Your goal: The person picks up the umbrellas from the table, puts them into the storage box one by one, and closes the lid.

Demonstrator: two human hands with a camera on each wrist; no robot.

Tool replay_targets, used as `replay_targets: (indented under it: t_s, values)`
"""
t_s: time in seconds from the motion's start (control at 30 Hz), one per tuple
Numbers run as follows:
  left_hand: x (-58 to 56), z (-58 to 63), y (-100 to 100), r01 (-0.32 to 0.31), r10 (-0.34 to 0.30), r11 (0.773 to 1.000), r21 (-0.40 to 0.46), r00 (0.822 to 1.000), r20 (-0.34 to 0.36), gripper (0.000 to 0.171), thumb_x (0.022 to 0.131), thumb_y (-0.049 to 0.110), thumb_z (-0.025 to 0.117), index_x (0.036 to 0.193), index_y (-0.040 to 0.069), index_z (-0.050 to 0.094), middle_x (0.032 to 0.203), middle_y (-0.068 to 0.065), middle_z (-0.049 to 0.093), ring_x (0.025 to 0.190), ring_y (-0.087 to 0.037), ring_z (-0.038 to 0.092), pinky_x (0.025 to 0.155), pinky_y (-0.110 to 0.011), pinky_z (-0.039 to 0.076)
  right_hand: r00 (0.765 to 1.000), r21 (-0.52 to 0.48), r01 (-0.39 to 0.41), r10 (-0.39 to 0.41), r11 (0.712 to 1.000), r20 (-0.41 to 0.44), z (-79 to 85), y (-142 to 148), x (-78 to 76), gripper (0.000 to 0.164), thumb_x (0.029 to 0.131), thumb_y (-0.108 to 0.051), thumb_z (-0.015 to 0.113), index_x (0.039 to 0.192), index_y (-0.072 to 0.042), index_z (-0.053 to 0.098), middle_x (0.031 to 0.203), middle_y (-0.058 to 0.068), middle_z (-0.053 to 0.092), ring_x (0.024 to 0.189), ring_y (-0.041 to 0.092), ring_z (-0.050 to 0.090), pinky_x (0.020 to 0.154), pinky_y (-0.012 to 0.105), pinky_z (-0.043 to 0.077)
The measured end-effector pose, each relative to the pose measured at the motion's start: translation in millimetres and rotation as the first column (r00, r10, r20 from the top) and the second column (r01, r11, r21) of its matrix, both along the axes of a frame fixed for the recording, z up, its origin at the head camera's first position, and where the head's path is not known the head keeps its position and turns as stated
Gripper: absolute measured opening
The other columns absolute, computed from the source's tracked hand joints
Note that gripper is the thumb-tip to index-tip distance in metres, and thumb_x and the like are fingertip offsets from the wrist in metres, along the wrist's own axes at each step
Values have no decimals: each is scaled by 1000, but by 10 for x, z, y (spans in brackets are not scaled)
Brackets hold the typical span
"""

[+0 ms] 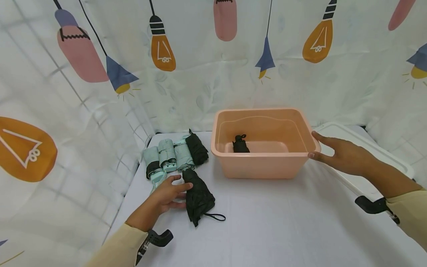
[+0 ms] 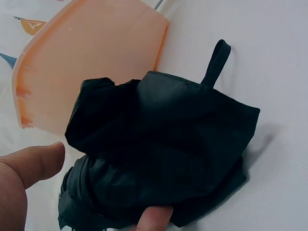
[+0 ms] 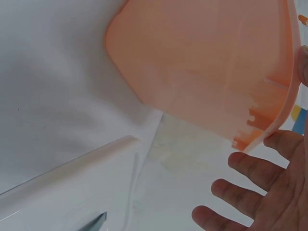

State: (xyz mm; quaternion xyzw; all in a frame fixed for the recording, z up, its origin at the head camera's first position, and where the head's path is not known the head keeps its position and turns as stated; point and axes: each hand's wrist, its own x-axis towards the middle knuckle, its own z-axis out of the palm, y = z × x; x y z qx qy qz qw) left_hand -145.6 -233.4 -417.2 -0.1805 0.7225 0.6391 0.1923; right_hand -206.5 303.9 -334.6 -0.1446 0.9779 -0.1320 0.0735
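A folded black umbrella [image 1: 199, 196] with a wrist loop is at the table's front left. My left hand [image 1: 170, 194] is at its left side, one fingertip overlapping the dark fabric. In the left wrist view the thumb [image 2: 41, 163] stands apart from the umbrella [image 2: 159, 144], while another fingertip touches its lower edge. My right hand [image 1: 348, 155] rests at the right rim of a peach plastic tub [image 1: 260, 167], thumb and index finger touching it. From the right wrist, the other fingers [image 3: 240, 197] stretch out free of the tub [image 3: 202, 62].
Inside the tub lies another black folded umbrella [image 1: 240, 144]. Several mint-green rolled umbrellas [image 1: 166, 152] and one more black umbrella [image 1: 197, 148] lie in a row left of it. A translucent white lid [image 1: 373, 159] lies behind my right arm. Patterned curtains [image 1: 200, 85] enclose the white table.
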Motion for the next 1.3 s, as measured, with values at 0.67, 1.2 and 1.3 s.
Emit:
replay_targets:
  t_s: [0.67,1.2,1.3]
  values:
    - [-55,-44,77,5,-3,997,-80,1000,27,95,87,26,84,157,0,25,141,-32,50,123,-46,57,80,-52,60,1000,-37,7,-8,999,-22,1,3,10,91,98,-66,55,165,-20,15,158,31,33,134,55,41,90,71,45]
    - [-106,-37,188,-21,27,989,-149,999,37,100,88,35,84,156,-5,22,140,-34,47,120,-49,57,81,-55,59,1000,-26,26,-26,999,0,0,6,6,93,97,-67,54,165,-18,14,157,34,31,135,58,38,91,75,43]
    - [-108,-45,188,-23,29,988,-155,999,34,99,87,31,84,155,-7,23,139,-35,47,120,-49,57,81,-55,59,1000,-32,13,-13,999,-11,0,3,7,92,97,-66,55,165,-18,15,157,33,33,135,57,39,91,74,43]
